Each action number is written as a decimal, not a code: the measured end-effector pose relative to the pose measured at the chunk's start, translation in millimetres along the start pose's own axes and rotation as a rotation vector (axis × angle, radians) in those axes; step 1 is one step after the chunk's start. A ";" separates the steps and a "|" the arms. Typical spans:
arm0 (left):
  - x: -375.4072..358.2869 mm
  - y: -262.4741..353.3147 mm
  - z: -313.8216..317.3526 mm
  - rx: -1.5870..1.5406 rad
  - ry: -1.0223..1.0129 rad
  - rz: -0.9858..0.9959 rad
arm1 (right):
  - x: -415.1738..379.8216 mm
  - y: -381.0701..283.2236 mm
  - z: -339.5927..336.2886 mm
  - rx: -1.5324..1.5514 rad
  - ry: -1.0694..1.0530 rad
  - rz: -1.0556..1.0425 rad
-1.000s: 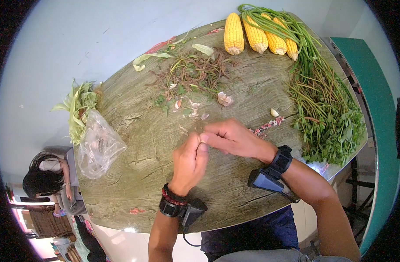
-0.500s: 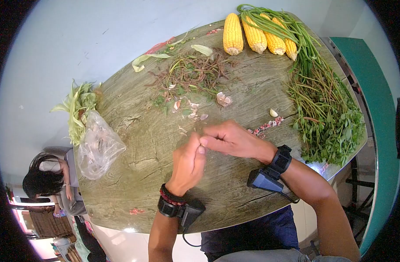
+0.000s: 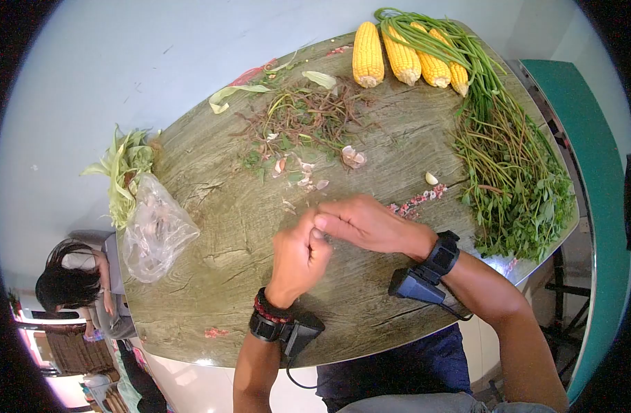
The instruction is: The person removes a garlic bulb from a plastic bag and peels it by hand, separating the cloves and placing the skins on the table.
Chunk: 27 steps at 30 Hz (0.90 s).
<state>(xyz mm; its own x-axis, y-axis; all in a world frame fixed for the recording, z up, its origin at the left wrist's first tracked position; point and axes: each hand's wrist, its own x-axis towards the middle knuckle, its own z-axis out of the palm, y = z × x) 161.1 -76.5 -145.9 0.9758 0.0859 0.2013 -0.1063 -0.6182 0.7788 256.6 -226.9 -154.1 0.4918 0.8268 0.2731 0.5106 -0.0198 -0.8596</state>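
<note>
My left hand (image 3: 300, 260) and my right hand (image 3: 372, 226) meet over the middle of the table, thumbs and fingertips pressed together. Both are closed, and whatever small thing lies between the fingertips is hidden. Just beyond them are scattered papery garlic skins (image 3: 304, 182) and a partly broken garlic head or clump of skin (image 3: 353, 157). A peeled garlic clove (image 3: 431, 178) rests to the right, beyond my right hand. Each wrist wears a black strap with a small device.
Trimmed stems (image 3: 315, 113) lie behind the skins. Corn cobs (image 3: 368, 55), long green beans (image 3: 467, 55) and leafy greens (image 3: 522, 199) line the back and right. Corn husks (image 3: 128, 165) and a clear plastic bag (image 3: 157, 230) sit left; a person (image 3: 74, 275) is beyond the left edge.
My right hand has dipped slightly and its fingers have curled further over my left fingertips. The hands stay together; the things on the table have not moved.
</note>
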 end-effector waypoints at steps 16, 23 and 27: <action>-3.1 3.3 -3.2 0.058 0.080 0.065 | -0.5 -7.3 -4.5 0.248 -0.090 0.160; -2.6 3.9 -3.8 -0.060 0.079 0.043 | 0.8 -10.3 -6.1 0.243 -0.072 0.132; -1.0 2.8 -2.1 -0.025 0.068 -0.007 | 1.8 -10.0 -6.0 0.121 -0.057 0.108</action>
<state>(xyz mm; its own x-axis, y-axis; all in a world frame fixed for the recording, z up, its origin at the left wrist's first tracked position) 159.5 -76.7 -142.7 0.9613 0.1433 0.2354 -0.1054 -0.5982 0.7944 256.6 -228.5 -142.5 0.4969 0.8540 0.1541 0.3662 -0.0453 -0.9295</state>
